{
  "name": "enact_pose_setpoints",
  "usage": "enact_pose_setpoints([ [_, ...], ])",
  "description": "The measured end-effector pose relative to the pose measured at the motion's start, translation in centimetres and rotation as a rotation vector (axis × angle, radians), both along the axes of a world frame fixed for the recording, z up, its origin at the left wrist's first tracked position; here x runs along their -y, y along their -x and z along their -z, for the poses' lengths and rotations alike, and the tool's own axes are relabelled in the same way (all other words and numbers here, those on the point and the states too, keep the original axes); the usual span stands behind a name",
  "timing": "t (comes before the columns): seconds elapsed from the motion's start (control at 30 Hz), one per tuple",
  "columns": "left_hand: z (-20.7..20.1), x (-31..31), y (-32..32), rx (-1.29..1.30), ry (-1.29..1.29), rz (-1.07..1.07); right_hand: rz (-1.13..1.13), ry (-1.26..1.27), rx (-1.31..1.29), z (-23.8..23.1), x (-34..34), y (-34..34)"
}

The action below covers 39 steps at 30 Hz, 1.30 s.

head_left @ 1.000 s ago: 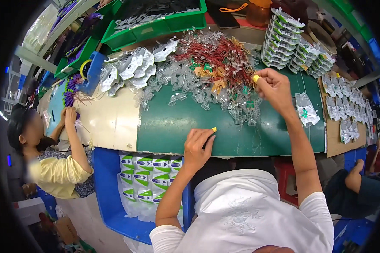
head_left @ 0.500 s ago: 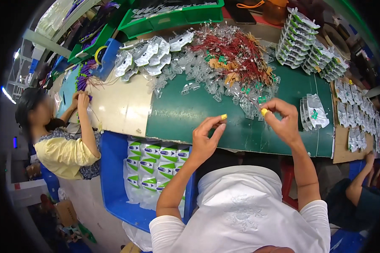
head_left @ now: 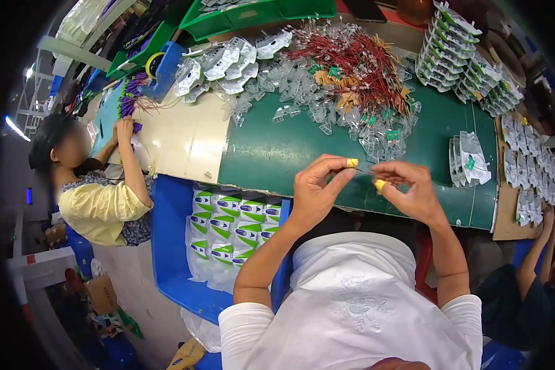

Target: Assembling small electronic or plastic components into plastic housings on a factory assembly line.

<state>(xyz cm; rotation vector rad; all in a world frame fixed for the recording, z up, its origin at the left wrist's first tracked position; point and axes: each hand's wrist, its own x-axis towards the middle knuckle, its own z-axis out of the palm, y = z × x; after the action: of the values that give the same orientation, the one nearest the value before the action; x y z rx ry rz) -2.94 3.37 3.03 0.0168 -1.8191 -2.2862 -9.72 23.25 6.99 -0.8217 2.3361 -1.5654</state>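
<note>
Over the front edge of the green table (head_left: 259, 154), my left hand (head_left: 319, 185) pinches one end of a thin dark wire (head_left: 365, 171). My right hand (head_left: 412, 190) closes on its other end, and both fingertips cover whatever is at the ends. Yellow tape wraps fingertips on both hands. Just beyond them lies a heap of clear plastic pieces (head_left: 327, 114), with a pile of red wires (head_left: 376, 68) carrying small connectors on top. To the right of my right hand stands a short row of white plastic housings (head_left: 468, 159) with a green part on the front one.
Tall stacks of white-and-green housings (head_left: 447, 49) rise at the far right. More white housings (head_left: 225, 65) lie at the back left, before a green bin (head_left: 259, 17). A blue crate (head_left: 172, 259) holds bagged pieces at lower left. A co-worker (head_left: 105, 191) sits at the left.
My hands have come together, the left one moving right and up. A thin wire now spans between them. The whole view has shifted slightly.
</note>
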Motion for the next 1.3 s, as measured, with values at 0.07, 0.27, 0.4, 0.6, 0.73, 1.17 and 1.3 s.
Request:
enact_pose_setpoints([
  [0.07, 0.3, -0.3, 0.0, -0.063, 0.077, -0.042, -0.02, 0.115, 0.041, -0.2, 1.3, -0.1],
  [0.27, 0.8, 0.1, 0.2, 0.037, -0.049, -0.079, -0.038, 0.046, -0.14, -0.3, 2.8, 0.5],
  [0.4, 1.5, -0.8, 0.3, 0.037, -0.15, -0.047, -0.012, -0.002, -0.16, 0.0, 3.2, 0.2],
  [0.6, 1.6, 1.1, 0.0, -0.036, 0.151, -0.039, -0.097, 0.029, -0.028, 1.2, 3.4, 0.5],
  [0.73, 2.1, 3.2, 0.8, 0.341, -0.469, 0.322, -0.223, 0.171, 0.018, 2.5, 4.4, 2.0],
  [1.17, 1.8, 24.5, 16.0, -0.19, 1.617, -0.93, -0.001, 0.147, 0.388, 2.8, 3.9, 2.0],
  [1.3, 1.3, 25.6, 16.1, -0.203, 1.73, -0.883, 0.018, 0.085, 0.35, 3.1, 4.2, 1.4],
])
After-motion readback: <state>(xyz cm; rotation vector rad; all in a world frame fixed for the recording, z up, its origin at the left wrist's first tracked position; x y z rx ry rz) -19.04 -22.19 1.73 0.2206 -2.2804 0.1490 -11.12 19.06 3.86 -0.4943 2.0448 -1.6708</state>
